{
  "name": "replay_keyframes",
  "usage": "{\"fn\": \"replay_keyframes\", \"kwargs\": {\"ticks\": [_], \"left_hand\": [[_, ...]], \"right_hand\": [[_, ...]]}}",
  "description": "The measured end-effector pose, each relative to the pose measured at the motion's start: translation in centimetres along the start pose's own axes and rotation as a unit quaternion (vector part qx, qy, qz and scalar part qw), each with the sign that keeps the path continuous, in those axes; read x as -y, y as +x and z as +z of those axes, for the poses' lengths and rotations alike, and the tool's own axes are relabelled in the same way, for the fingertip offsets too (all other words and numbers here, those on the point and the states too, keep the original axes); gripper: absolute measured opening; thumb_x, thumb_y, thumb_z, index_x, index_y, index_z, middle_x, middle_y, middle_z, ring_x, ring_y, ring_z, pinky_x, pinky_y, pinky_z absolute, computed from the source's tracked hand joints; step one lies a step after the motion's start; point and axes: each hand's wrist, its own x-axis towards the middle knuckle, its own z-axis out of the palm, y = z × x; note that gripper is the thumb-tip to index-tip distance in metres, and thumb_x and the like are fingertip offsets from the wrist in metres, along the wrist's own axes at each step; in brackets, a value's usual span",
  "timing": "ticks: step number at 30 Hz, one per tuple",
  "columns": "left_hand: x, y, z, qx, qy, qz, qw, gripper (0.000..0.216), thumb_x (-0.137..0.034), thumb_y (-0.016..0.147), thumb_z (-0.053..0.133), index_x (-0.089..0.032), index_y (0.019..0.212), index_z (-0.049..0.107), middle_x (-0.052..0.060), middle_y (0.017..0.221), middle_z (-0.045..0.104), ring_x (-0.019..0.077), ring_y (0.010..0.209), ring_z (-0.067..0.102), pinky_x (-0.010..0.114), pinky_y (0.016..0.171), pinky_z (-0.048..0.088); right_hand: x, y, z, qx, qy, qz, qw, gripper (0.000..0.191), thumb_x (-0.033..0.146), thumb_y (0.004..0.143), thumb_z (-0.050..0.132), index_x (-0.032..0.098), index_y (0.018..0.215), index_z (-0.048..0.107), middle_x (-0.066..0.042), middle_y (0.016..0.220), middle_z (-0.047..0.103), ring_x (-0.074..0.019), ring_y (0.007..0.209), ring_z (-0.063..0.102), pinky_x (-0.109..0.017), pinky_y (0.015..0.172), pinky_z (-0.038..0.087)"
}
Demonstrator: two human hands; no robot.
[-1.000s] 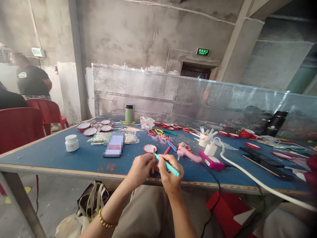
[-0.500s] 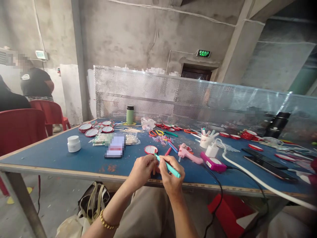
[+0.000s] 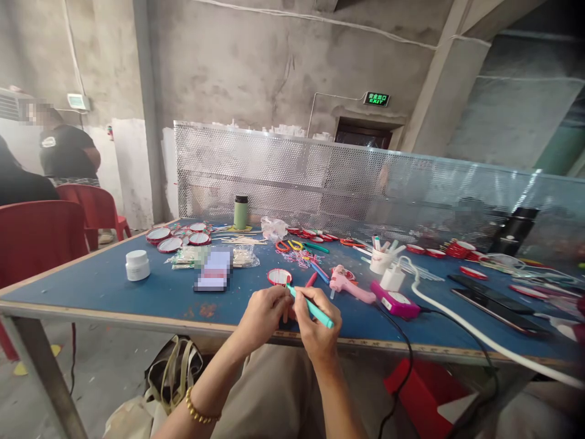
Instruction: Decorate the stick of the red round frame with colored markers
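Note:
My left hand (image 3: 262,311) is closed near the table's front edge, its fingers around a thin wooden stick (image 3: 286,314) that shows only in part. Just beyond the fingertips is a small round disc (image 3: 278,277) with a white face and red rim; whether the stick joins it is hidden. In my right hand (image 3: 320,323) a teal marker pen (image 3: 320,312) is gripped, its tip slanting up to the left, close to the disc's lower right edge. Both hands are nearly touching.
A pink glue gun (image 3: 350,286) and purple box (image 3: 395,300) lie right, with a white cable (image 3: 439,317). A phone (image 3: 214,271) and white jar (image 3: 137,266) stand left. Behind are red-rimmed discs (image 3: 170,244), a green bottle (image 3: 241,213) and a perforated metal screen (image 3: 256,164).
The camera view has shifted very slightly. Both hands keep nearly the same pose, with the pen close to the disc.

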Motion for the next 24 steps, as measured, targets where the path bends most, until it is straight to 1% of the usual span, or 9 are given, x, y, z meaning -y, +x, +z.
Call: {"fn": "replay_keyframes", "kwargs": {"ticks": [8,12,18,24], "left_hand": [[-0.09,0.09,-0.14,0.005,0.001,-0.007,1.000,0.032,-0.027,0.092,0.045,-0.018,0.063,0.054,-0.004,0.057,0.059,0.0087,0.048,0.050,0.018,0.052,0.035],[-0.14,0.06,-0.17,0.013,-0.008,0.001,1.000,0.031,-0.029,0.092,0.044,-0.018,0.066,0.057,-0.003,0.059,0.060,0.0091,0.049,0.049,0.019,0.053,0.036],[-0.35,-0.05,-0.16,0.008,-0.004,-0.007,1.000,0.033,-0.028,0.092,0.045,-0.019,0.061,0.051,-0.003,0.057,0.058,0.0088,0.048,0.049,0.019,0.053,0.036],[-0.32,0.00,-0.15,0.000,0.008,0.003,1.000,0.032,-0.026,0.091,0.045,-0.018,0.060,0.051,-0.004,0.055,0.057,0.0089,0.050,0.049,0.019,0.054,0.035]], "right_hand": [[-0.07,-0.14,0.07,-0.005,-0.001,0.015,1.000,0.014,0.022,0.094,0.056,0.019,0.088,0.068,-0.001,0.070,0.070,-0.0132,0.059,0.066,-0.023,0.057,0.052],[-0.18,-0.25,-0.01,-0.030,-0.012,0.032,0.999,0.015,0.025,0.094,0.056,0.019,0.086,0.067,-0.001,0.068,0.070,-0.0139,0.057,0.066,-0.023,0.054,0.051],[-0.03,-0.08,0.03,-0.021,-0.020,0.004,1.000,0.014,0.023,0.093,0.057,0.019,0.085,0.067,-0.001,0.067,0.070,-0.0137,0.057,0.065,-0.024,0.057,0.052],[0.20,0.06,0.04,-0.016,-0.010,-0.001,1.000,0.013,0.021,0.093,0.057,0.019,0.085,0.067,0.000,0.069,0.070,-0.0126,0.057,0.065,-0.023,0.058,0.051]]}}
